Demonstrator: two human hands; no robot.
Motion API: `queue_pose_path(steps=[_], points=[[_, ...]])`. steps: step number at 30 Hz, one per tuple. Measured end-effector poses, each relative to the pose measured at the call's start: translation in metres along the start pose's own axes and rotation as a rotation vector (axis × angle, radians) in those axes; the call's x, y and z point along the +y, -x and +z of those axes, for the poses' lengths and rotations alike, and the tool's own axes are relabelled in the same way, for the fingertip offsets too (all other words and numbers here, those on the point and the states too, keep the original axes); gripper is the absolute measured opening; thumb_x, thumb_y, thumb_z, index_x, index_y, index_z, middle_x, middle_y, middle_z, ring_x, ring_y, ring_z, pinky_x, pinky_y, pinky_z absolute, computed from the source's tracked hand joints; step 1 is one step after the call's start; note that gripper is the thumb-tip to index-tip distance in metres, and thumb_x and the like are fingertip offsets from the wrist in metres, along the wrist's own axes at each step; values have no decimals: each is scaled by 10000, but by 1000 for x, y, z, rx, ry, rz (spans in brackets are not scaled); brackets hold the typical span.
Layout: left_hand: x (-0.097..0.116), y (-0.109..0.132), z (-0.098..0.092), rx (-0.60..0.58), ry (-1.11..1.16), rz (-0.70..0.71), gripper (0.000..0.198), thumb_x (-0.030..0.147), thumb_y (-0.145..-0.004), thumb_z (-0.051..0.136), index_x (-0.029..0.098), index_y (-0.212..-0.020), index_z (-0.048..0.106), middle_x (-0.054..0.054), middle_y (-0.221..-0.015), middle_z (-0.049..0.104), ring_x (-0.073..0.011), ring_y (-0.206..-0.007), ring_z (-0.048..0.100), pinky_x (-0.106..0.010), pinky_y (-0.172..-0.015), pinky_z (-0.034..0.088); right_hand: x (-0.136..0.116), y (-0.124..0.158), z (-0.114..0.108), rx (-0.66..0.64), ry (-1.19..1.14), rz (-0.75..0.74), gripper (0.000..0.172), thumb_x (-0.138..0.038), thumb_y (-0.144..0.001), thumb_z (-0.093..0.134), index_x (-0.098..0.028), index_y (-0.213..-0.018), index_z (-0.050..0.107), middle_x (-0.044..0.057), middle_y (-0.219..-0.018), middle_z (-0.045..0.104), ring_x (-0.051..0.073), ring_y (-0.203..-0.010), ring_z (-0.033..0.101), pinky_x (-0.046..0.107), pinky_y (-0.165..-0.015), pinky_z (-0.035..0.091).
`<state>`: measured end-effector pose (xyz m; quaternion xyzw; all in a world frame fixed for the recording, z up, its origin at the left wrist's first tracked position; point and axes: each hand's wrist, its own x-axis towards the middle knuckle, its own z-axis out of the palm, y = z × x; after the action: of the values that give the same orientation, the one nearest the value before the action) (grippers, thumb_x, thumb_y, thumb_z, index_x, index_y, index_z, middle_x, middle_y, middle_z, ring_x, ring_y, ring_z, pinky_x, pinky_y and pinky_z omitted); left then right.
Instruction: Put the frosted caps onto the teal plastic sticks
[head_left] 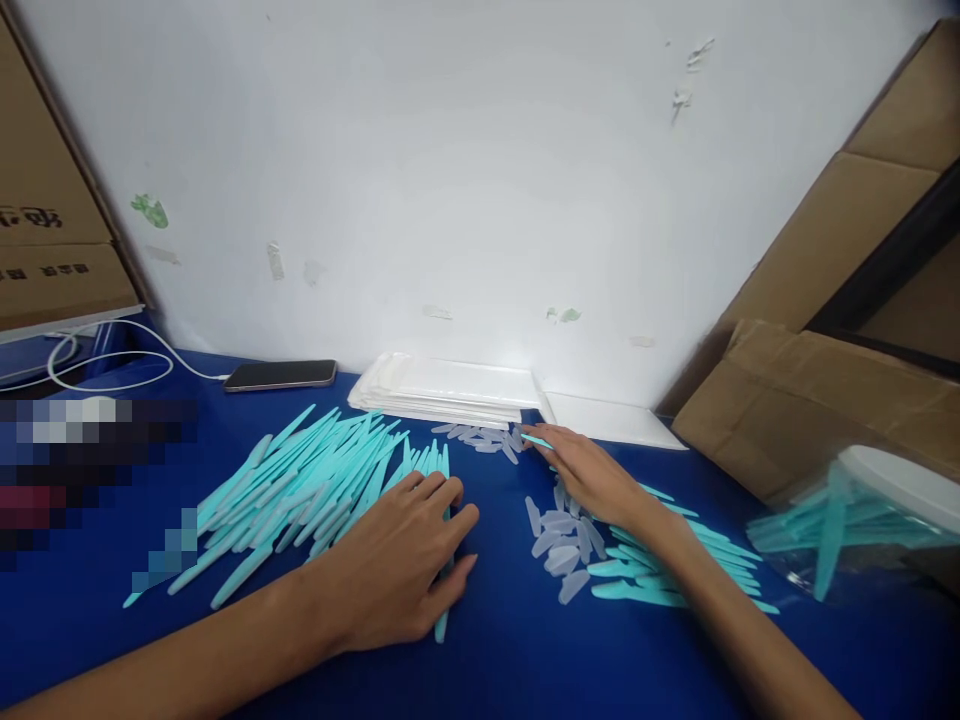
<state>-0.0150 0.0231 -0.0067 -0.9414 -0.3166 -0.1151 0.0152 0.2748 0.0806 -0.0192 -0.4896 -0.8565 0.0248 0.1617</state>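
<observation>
My left hand (412,560) is closed over a row of teal eyebrow razors (442,462), whose tips show past its fingers. One razor handle (441,628) comes out under the thumb. My right hand (592,475) pinches a single teal razor (536,441) beside some small clear blade caps (484,437); its fingertips are partly hidden. A large heap of teal razors (300,490), many with pale covers, lies to the left. Loose clear caps (559,545) lie below my right hand. More teal razors (637,592) are spread under my right forearm.
White flat packets (450,385) are stacked against the wall. A phone (281,375) with a white cable (172,350) lies at the back left. On the right stand a clear tub of razors (832,530) with a white lid and a cardboard box (810,410). The tabletop (495,670) is blue.
</observation>
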Motion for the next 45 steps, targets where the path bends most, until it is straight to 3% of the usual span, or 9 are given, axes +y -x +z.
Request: queue_pose_path(steps=[3, 10, 14, 17, 23, 30, 36, 45], points=[[0, 0, 0, 3, 0, -20, 223, 306, -976, 463, 181, -1096, 602, -114, -1140, 597, -296, -1052, 573, -523, -935, 502, -1, 0, -1, -17, 15, 16, 464, -392, -1070, 238, -240, -1434, 482, 95, -1415, 576, 262, -1327, 511, 457, -1080, 430], [0, 0, 1, 7, -31, -66, 224, 205, -929, 451, 173, -1090, 604, -110, -1101, 594, -283, -1026, 564, -511, -927, 501, -6, 2, -16, -37, 32, 97, 381, -343, -1068, 279, -262, -1286, 581, 65, -1115, 715, 243, -1036, 662, 359, -861, 494], [-1, -2, -1, -35, -89, -104, 231, 170, -860, 491, 157, -1049, 624, -130, -1055, 595, -298, -996, 565, -519, -897, 507, -8, 1, -17, 3, 95, 144, 345, -303, -1056, 314, -264, -1225, 612, 48, -1050, 697, 218, -935, 659, 315, -746, 468], [-2, -3, -3, -55, -115, -126, 254, 170, -844, 496, 151, -1058, 632, -141, -1057, 599, -312, -1010, 565, -522, -895, 509, -9, -1, -12, 7, 174, 204, 331, -378, -1046, 368, -263, -1173, 651, 50, -1066, 663, 208, -874, 652, 308, -690, 449], [-1, -3, -6, -85, -121, -158, 282, 172, -840, 490, 147, -1081, 633, -153, -1124, 594, -322, -1070, 551, -520, -933, 500, -8, -3, -1, 8, 187, 214, 281, -433, -1011, 478, -273, -1173, 643, 37, -1071, 651, 192, -852, 651, 290, -657, 447], [-1, -3, -5, -80, -131, -146, 274, 137, -834, 477, 145, -1058, 634, -153, -1100, 595, -312, -1043, 554, -516, -923, 506, -5, -1, -5, -17, 208, 158, 153, -299, -996, 520, -251, -1075, 642, 36, -1042, 653, 176, -795, 648, 280, -613, 420], [-3, -3, -1, -21, -86, -129, 248, 120, -841, 476, 144, -1032, 633, -142, -1060, 595, -305, -1014, 544, -520, -908, 501, -17, -2, -16, -142, 354, 177, 260, -74, -938, 477, -209, -1122, 603, 69, -1120, 642, 189, -789, 663, 289, -585, 365], [-4, -4, 3, 33, -7, -117, 251, 120, -933, 393, 156, -978, 637, -103, -972, 597, -273, -957, 533, -491, -873, 488, -20, -2, -15, -149, 307, 149, 181, -138, -977, 489, -204, -1120, 577, 61, -1117, 636, 205, -854, 664, 290, -606, 374]])
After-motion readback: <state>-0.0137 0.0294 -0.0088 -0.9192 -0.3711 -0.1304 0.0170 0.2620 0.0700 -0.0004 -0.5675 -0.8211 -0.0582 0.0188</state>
